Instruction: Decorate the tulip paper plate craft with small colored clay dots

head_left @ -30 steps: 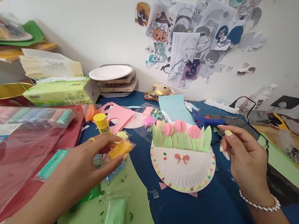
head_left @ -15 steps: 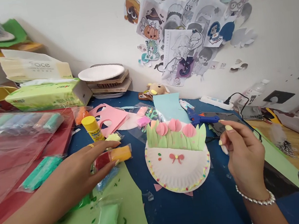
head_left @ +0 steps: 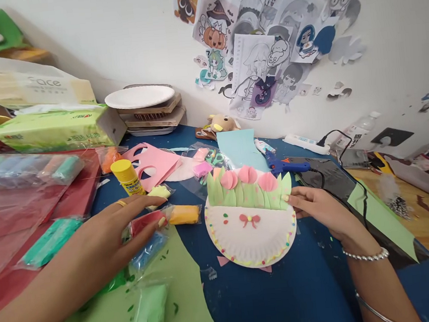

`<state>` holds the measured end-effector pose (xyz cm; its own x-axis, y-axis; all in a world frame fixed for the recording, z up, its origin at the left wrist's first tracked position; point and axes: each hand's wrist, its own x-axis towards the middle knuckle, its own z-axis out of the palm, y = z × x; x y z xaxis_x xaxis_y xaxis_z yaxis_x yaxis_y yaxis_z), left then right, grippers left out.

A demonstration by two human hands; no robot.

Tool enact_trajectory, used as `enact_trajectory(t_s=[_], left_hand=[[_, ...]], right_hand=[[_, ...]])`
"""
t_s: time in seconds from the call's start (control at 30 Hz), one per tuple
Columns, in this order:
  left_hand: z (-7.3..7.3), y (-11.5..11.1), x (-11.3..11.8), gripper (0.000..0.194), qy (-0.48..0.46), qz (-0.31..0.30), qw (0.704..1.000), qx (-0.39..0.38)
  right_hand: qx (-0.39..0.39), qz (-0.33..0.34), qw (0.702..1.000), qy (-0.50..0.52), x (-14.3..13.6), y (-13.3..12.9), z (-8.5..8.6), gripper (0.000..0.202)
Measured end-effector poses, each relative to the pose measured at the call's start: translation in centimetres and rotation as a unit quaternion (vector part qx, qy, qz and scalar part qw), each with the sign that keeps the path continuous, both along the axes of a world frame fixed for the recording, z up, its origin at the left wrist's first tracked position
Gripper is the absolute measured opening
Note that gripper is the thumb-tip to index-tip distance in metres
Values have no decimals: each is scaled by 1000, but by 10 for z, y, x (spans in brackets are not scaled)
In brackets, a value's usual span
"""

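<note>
A paper-plate basket (head_left: 252,236) with green paper grass, pink paper flowers and a red bow lies on the blue table. My right hand (head_left: 312,205) is at its upper right edge, thumb on the front and fingers behind, pinching the rim. On the left, my left hand (head_left: 130,230) hovers palm down, thumb and forefinger apart, over a red clay packet (head_left: 148,221). Beside its fingertips lie an orange clay packet (head_left: 185,214) and a pale yellow packet (head_left: 160,194). A blue clay packet (head_left: 149,251) sits just below that hand.
A yellow glue stick (head_left: 127,177) stands behind my left hand. Behind the basket lies a blue glue gun (head_left: 289,166) with its cord running right. Green paper (head_left: 182,295) covers the front left. A tissue pack (head_left: 59,129) and a white plate (head_left: 140,96) are at the back.
My right hand has moved left and taken hold of the basket's edge. My left hand stays over the packets, and the orange packet has shifted slightly right, away from its fingers.
</note>
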<state>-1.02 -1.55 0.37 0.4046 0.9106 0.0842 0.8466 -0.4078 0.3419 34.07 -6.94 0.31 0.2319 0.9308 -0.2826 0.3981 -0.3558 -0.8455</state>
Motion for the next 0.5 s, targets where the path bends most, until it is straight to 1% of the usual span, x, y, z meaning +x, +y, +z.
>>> enact_trajectory(t_s=[0.07, 0.17, 0.27, 0.33, 0.4, 0.5], left_hand=[[0, -1, 1, 38, -4, 3, 1000, 7], [0, -1, 2, 38, -12, 2, 1000, 17], [-1, -1, 3, 38, -20, 1, 1000, 22], [-1, 0, 4, 38, -27, 5, 999, 23], [0, 0, 6, 39, -34, 12, 999, 22], [3, 0, 8, 43, -44, 24, 999, 10]], right_hand=[[7, 1, 999, 31, -2, 1, 0, 30], [29, -15, 997, 73, -1, 0, 0, 29], [59, -54, 989, 125, 4, -1, 2, 28], [89, -96, 978, 164, 8, -1, 3, 28], [148, -156, 954, 207, 12, 0, 3, 27], [261, -248, 893, 272, 17, 4, 1, 24]])
